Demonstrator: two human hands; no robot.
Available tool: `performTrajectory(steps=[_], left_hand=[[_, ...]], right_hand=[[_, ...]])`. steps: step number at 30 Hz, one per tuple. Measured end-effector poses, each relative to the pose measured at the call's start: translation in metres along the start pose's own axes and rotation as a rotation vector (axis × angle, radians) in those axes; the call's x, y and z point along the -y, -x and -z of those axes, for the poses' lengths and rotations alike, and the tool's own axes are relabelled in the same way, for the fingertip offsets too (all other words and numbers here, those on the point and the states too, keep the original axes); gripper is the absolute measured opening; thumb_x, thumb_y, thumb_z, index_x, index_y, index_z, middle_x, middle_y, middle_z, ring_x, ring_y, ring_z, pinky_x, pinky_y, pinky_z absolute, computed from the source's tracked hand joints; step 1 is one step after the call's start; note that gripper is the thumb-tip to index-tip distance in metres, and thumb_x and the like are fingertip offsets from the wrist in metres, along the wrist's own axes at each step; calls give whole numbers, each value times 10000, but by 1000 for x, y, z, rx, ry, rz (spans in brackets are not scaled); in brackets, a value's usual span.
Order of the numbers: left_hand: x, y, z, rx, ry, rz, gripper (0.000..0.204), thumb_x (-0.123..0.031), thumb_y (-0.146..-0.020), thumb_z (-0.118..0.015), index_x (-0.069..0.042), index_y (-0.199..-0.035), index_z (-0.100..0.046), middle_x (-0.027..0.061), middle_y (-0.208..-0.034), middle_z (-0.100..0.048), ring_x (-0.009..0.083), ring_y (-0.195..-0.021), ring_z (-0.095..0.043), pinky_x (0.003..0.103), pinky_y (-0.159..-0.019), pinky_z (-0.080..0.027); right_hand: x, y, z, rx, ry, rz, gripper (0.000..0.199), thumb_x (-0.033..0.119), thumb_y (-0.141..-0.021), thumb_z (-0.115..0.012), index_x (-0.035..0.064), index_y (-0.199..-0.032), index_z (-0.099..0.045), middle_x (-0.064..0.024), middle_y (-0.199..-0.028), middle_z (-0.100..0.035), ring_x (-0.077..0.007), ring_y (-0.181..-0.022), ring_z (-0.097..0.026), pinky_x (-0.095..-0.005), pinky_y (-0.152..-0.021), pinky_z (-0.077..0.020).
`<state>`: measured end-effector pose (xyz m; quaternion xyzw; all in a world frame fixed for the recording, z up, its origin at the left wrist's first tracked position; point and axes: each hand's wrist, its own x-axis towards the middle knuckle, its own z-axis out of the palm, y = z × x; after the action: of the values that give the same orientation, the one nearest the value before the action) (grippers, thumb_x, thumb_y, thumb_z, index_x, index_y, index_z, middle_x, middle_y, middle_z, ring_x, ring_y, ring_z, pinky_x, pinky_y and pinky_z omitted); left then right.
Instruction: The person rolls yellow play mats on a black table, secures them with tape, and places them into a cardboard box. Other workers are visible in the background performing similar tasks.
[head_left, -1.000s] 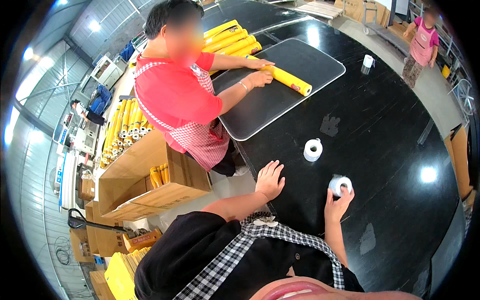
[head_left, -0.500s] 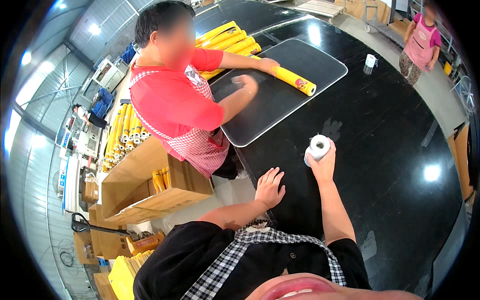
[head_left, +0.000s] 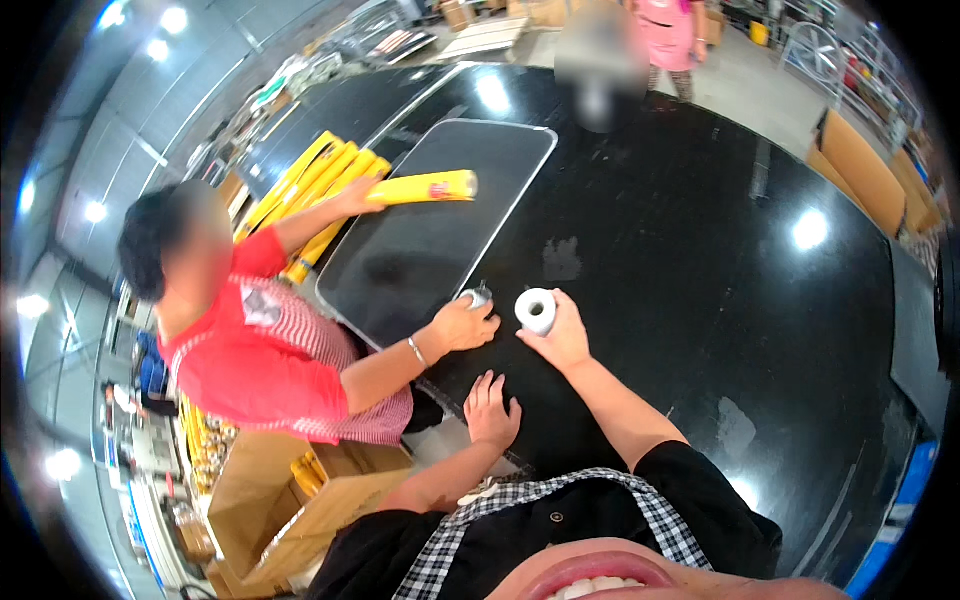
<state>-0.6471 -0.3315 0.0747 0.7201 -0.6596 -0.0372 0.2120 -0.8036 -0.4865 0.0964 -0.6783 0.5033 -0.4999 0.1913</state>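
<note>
My right hand (head_left: pixel 562 338) is closed round a white roll (head_left: pixel 524 314) with a hollow core, its open end facing up, at the black table (head_left: pixel 650 260). Fingers stretched out, my left hand (head_left: pixel 492 412) lies near the table's edge and holds nothing. Just left of the white roll, a co-worker's hand (head_left: pixel 465 325) grips a small pale object (head_left: pixel 480 295), mostly hidden by the fingers. The co-worker's other hand (head_left: pixel 357 197) is on a yellow roll (head_left: pixel 425 188) with a red print, over a dark mat (head_left: pixel 420 240) with a light rim.
Several yellow rolls (head_left: pixel 312 185) lie on the table beyond the mat. At left stands a co-worker in a red shirt (head_left: pixel 270 340), next to an open cardboard box (head_left: pixel 345 510). Another person in a pink apron (head_left: pixel 668 35) stands past the table's far side.
The view has swung, so the table sits further left. The co-worker's near hand, bare before, now grips a small pale object close to my white roll. My right hand keeps its roll.
</note>
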Motion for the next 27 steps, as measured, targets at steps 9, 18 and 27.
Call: performTrajectory(steps=[9, 18, 27], left_hand=[[2, -1, -2, 31, -21, -7, 541, -267, -863, -651, -89, -1367, -564, 129, -1488, -498, 326, -1426, -409, 487, -1167, -308], [5, 2, -7, 18, -14, -12, 552, -258, -868, -652, -88, -1382, -543, 134, -1497, -480, 335, -1419, -409, 495, -1161, -310], [12, 3, -24, -76, -8, -61, 531, -256, -856, -654, -77, -1348, -568, 134, -1461, -517, 333, -1393, -441, 496, -1142, -340]], right_hand=[[0, 0, 6, 161, -68, -92, 954, 256, -651, -939, 44, -1403, -390, -192, -1325, -587, -370, -1212, -607, -422, -1013, -508], [1, 10, -2, 133, -43, -103, 922, 222, -680, -917, 54, -1398, -364, -199, -1306, -589, -378, -1206, -610, -425, -1011, -505], [-5, 15, -17, 129, -261, -274, 906, 87, -696, -880, 52, -1403, -314, -190, -1330, -564, -344, -1270, -577, -408, -1080, -448]])
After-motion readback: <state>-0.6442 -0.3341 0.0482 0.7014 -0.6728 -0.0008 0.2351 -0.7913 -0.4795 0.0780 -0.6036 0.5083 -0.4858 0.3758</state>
